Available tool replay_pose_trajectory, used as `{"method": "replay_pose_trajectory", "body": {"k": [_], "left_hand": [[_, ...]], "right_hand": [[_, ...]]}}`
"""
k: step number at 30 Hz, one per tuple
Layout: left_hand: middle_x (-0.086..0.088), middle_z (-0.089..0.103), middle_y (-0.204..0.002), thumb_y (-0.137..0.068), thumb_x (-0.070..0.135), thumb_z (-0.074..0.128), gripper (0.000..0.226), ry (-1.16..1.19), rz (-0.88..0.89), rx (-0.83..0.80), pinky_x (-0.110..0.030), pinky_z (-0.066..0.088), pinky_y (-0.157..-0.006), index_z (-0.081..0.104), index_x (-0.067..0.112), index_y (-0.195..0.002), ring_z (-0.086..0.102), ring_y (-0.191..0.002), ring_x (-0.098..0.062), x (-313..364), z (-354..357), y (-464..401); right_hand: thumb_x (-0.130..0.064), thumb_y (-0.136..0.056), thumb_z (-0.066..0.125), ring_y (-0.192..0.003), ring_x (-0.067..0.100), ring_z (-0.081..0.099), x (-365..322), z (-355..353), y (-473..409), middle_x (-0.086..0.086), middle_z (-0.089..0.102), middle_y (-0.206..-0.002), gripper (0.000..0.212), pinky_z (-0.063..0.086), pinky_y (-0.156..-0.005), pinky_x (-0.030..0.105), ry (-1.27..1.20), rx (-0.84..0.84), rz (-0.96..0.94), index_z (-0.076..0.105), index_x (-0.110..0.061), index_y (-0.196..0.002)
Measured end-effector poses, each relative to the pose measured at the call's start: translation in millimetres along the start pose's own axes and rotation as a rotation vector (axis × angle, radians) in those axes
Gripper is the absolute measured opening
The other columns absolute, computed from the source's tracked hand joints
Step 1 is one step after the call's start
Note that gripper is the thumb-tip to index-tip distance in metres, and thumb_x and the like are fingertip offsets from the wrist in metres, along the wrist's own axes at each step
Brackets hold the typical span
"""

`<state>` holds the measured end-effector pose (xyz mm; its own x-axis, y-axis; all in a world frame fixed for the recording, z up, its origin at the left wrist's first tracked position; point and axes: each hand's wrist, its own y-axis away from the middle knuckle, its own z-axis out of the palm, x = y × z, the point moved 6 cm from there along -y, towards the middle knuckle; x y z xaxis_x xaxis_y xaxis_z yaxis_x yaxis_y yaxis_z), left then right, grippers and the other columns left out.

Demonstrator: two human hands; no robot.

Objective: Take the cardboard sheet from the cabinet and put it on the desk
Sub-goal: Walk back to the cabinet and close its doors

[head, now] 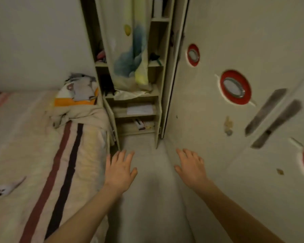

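Note:
An open shelf cabinet (pixel 161 81) stands ahead at the end of a narrow aisle. On a low shelf lies a flat pale sheet (pixel 139 109); I cannot tell whether it is cardboard or paper. Both arms reach forward over the floor, short of the cabinet. My left hand (pixel 120 170) is empty, fingers spread, just below the cabinet's bottom left corner. My right hand (pixel 191 165) is also empty with fingers apart, near the wardrobe's base. No desk is in view.
A bed (pixel 33 146) with a striped cover fills the left side, bedding (pixel 77 92) piled at its far end. A wardrobe wall (pixel 235 137) with red round ornaments and dark handles closes the right. A patterned cloth (pixel 130 55) hangs over the upper shelves. The floor strip (pixel 147 199) is narrow.

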<state>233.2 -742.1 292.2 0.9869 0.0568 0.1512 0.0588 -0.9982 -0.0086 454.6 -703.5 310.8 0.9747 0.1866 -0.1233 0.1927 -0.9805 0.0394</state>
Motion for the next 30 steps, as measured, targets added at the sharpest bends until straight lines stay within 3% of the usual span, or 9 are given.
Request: {"method": "replay_pose_trajectory", "body": {"k": [2,7,13,18,25,30], "left_hand": [[-0.006,0.020,-0.154,-0.090,0.046,0.035,0.061,-0.026,-0.087,-0.022,-0.047,0.002,-0.114,0.014,0.027,-0.145,0.017,-0.140,-0.027,-27.1,1.4,-22.9],[-0.007,0.014,-0.156,-0.091,0.048,0.034,0.063,-0.098,-0.163,-0.062,-0.048,-0.002,-0.114,0.011,0.026,-0.145,0.010,-0.142,-0.029,-65.6,3.4,-100.7],[-0.006,0.014,-0.156,-0.091,0.049,0.031,0.062,-0.163,-0.110,-0.081,-0.049,0.001,-0.114,0.009,0.027,-0.145,0.013,-0.142,-0.028,-112.6,8.2,-238.1],[-0.006,0.012,-0.157,-0.092,0.048,0.030,0.060,-0.197,-0.073,-0.134,-0.048,0.002,-0.114,0.010,0.026,-0.145,0.012,-0.142,-0.028,-147.3,4.5,-338.7],[-0.006,0.013,-0.157,-0.093,0.047,0.025,0.059,-0.237,-0.054,-0.220,-0.047,0.002,-0.115,0.007,0.025,-0.146,0.011,-0.143,-0.027,-162.1,40.7,-442.6],[-0.007,0.011,-0.157,-0.093,0.047,0.029,0.061,-0.158,-0.127,-0.234,-0.046,-0.001,-0.115,0.008,0.026,-0.146,0.008,-0.144,-0.027,-176.0,84.4,-525.2]], "right_hand": [[-0.038,-0.089,0.047,-0.125,0.030,0.038,-5.6,3.3,-42.1,0.008,0.041,-0.140,0.057,0.032,-0.101,0.042,-0.011,-0.011,-0.036,0.027,-0.020,-0.139],[-0.037,-0.089,0.047,-0.123,0.029,0.041,-20.4,18.3,-145.1,0.008,0.044,-0.137,0.051,0.034,-0.100,0.042,0.001,-0.034,-0.082,0.034,-0.018,-0.135],[-0.032,-0.087,0.050,-0.119,0.027,0.044,-38.4,24.8,-267.2,0.005,0.047,-0.132,0.051,0.037,-0.098,0.042,-0.043,-0.025,-0.020,0.034,-0.020,-0.134],[-0.029,-0.087,0.049,-0.118,0.027,0.045,-44.2,21.5,-351.0,0.004,0.051,-0.126,0.040,0.036,-0.096,0.041,-0.085,-0.022,0.045,0.040,-0.021,-0.125],[-0.034,-0.091,0.045,-0.124,0.029,0.040,-14.1,45.1,-473.0,0.005,0.047,-0.133,0.047,0.033,-0.102,0.043,-0.060,-0.065,0.056,0.033,-0.022,-0.135],[-0.037,-0.090,0.048,-0.123,0.030,0.042,19.5,83.5,-586.2,0.006,0.044,-0.138,0.056,0.034,-0.101,0.043,-0.014,-0.185,0.034,0.027,-0.025,-0.140]]}}
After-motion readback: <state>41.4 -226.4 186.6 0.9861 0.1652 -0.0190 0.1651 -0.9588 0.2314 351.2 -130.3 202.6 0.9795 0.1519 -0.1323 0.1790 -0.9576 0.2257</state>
